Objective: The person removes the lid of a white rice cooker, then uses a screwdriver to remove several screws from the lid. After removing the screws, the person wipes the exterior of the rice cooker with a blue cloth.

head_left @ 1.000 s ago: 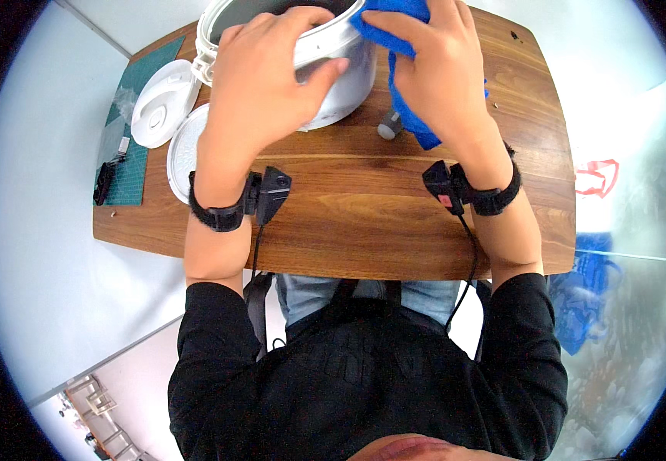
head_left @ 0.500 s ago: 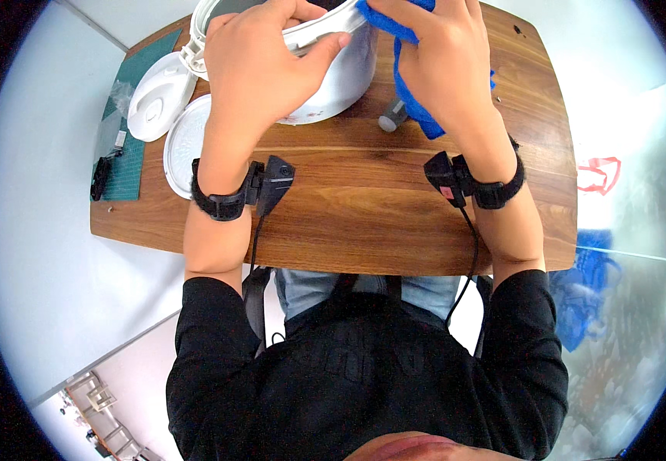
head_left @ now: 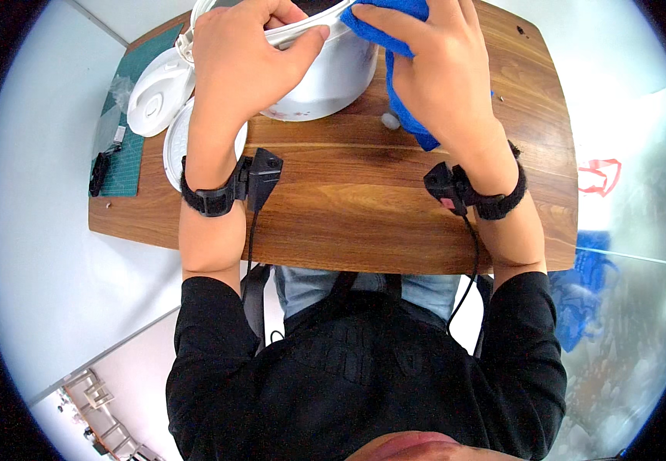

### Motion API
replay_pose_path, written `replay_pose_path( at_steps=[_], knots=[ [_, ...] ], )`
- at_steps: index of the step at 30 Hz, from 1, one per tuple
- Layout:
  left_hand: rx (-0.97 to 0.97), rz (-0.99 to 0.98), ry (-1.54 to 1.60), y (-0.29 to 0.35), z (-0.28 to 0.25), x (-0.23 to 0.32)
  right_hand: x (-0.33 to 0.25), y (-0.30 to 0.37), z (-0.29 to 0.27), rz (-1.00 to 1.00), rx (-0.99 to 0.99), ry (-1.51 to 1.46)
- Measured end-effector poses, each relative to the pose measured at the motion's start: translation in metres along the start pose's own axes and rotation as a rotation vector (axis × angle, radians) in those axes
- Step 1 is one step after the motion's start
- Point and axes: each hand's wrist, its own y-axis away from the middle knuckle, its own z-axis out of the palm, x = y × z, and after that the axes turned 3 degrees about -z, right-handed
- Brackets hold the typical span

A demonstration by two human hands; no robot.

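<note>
A white round pot (head_left: 331, 81) with a faint floral print stands at the far edge of view, its top cut off by the frame. My left hand (head_left: 252, 73) is closed on its near rim, thumb outside and fingers over the inner side. A blue cloth (head_left: 385, 29) is gripped in my right hand (head_left: 447, 77) and pressed against the rim's right part. The rest of the cloth hangs down beside the pot. Below it pokes out the pale round end of a small object (head_left: 390, 121), mostly covered.
An oval white lid (head_left: 152, 96) and a round white plate-like piece (head_left: 176, 154) lie left of my left arm. Under them is a green cutting mat (head_left: 124, 183) with a small black item (head_left: 99, 173). The wooden table (head_left: 348, 215) has a curved edge. Cables run from both wrist devices.
Both hands have shifted slightly left, with the cloth moving along the rim. The pot sits a little further left, and the small object under the cloth is more covered.
</note>
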Motion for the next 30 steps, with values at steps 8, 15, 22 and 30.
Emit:
replay_pose_path(
  at_steps=[8,15,22,30],
  knots=[
    [-0.015,0.060,-0.008,-0.002,-0.003,-0.009,0.002,-0.002,0.000,0.059,-0.006,0.063],
    [-0.091,0.054,0.062,-0.005,-0.012,-0.020,0.011,0.000,0.004,0.062,0.023,0.033],
    [-0.163,-0.052,0.123,0.002,-0.014,0.007,-0.006,0.003,0.001,0.078,-0.011,0.058],
    [0.136,0.281,-0.171,0.002,0.016,0.020,-0.017,0.013,0.019,0.003,0.037,0.106]
  ],
)
